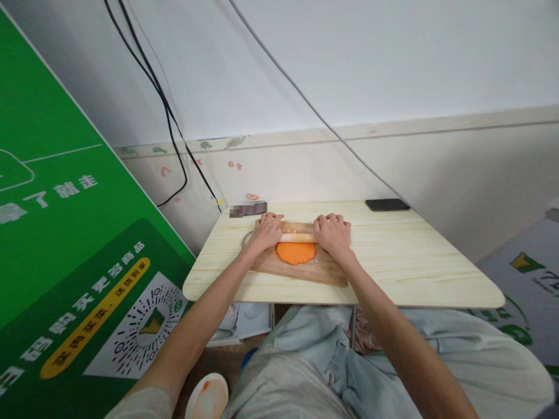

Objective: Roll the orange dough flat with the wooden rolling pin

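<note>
A pale wooden rolling pin (pixel 297 238) lies crosswise over a brown wooden cutting board (pixel 301 276). My left hand (pixel 267 230) is closed around its left end, and my right hand (pixel 332 233) grips the right end. Just on my side of the pin, a flattened round of orange dough (pixel 296 253) rests on the board, its far edge close to or under the pin. Light smears mark the board beyond the pin. Both ends of the pin are hidden under my fingers.
The board sits on a light wood-grain table (pixel 393 262). A black phone (pixel 387 205) lies at the back right, a dark, partly blurred object (pixel 248 209) at the back left. A green printed panel (pixel 65 174) stands to the left. Below is a stained white bowl (pixel 209 398).
</note>
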Motion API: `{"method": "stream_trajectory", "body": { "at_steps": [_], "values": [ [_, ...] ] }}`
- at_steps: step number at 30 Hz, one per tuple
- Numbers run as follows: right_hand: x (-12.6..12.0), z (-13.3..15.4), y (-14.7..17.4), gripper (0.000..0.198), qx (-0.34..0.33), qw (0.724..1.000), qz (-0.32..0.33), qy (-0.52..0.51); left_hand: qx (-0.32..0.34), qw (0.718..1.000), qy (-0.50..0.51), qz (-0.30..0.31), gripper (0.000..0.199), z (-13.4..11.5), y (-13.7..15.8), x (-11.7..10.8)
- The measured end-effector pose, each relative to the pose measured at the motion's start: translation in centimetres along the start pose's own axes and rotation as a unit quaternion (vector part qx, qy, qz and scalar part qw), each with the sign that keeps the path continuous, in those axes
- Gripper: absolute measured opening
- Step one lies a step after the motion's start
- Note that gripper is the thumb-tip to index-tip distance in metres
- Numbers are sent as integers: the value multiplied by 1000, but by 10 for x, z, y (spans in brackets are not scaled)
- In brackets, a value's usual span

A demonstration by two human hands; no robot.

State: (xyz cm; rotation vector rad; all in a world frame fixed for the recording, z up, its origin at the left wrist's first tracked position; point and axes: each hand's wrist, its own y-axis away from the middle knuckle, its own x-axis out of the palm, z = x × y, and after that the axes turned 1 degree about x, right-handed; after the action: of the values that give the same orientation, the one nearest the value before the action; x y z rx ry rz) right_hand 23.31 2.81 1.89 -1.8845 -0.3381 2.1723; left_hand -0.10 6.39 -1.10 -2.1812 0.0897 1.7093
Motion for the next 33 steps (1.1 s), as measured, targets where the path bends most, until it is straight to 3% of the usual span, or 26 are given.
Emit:
{"method": "stream_trajectory", "body": {
  "at_steps": [9,19,28,33],
  "values": [
    [0,3,-26,47,18,998,56,3,-17,1000,-8,7,57,-6,-17,-11],
    [7,4,-47,47,10,998,65,6,-11,1000,21,2,56,0,-31,-7],
    [3,-3,-11,46,-20,1000,4,8,11,1000,12,-6,46,-10,-1,-7],
    [1,-6,18,48,-50,998,-23,20,4,997,-53,-61,38,-21,29,-4]
  ]
}}
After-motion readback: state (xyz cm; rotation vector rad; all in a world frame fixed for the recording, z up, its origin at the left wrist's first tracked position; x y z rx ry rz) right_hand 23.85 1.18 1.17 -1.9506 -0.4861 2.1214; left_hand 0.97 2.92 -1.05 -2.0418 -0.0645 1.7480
